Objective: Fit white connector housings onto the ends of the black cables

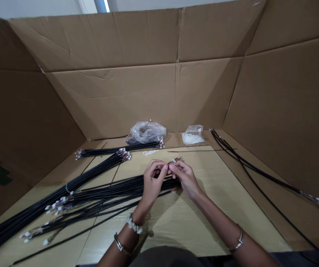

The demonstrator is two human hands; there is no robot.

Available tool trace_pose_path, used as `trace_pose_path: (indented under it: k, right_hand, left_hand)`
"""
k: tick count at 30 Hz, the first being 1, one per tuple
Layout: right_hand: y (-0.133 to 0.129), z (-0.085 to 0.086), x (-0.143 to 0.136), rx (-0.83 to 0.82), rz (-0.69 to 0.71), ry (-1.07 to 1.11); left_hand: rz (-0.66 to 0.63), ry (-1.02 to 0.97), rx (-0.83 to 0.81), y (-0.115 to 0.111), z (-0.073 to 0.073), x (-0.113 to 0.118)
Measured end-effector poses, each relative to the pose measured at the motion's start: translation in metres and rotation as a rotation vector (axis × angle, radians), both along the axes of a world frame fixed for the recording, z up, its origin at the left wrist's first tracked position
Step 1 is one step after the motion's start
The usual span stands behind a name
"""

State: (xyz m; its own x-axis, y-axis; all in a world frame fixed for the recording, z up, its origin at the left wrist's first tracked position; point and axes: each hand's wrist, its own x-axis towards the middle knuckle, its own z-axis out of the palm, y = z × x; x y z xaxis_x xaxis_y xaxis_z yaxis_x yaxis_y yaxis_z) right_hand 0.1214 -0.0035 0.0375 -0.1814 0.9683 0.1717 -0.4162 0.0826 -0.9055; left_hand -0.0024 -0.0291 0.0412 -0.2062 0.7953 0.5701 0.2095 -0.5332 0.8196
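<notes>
My left hand (153,180) and my right hand (184,176) meet at the middle of a pale wooden table (217,207). Together they pinch the end of a thin black cable whose small coloured wire tips (176,160) stick out just above my right fingers. Under both hands lies a loose pile of black cables (106,194) with white connector ends. Whether a connector sits between my fingertips is hidden.
Tied bundles of black cables (101,163) run to the left; another bundle (120,150) lies behind. Two clear plastic bags (147,132) (193,135) sit at the back. A red-tipped thin wire (198,150) lies beyond my hands. Finished cables (259,174) trail right. Cardboard walls (148,92) surround the table.
</notes>
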Motion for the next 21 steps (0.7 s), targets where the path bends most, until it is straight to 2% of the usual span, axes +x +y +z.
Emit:
trace_pose_path:
  k: [10, 21]
  right_hand:
    - [0.004, 0.0058, 0.0082, 0.047, -0.071, -0.051]
    - [0.0047, 0.0009, 0.0083, 0.045, -0.06, -0.078]
  left_hand:
    - [-0.04, -0.072, -0.053, 0.0011, 0.0001, -0.0007]
    - [-0.112, -0.331, -0.338, 0.0071, 0.0017, -0.0002]
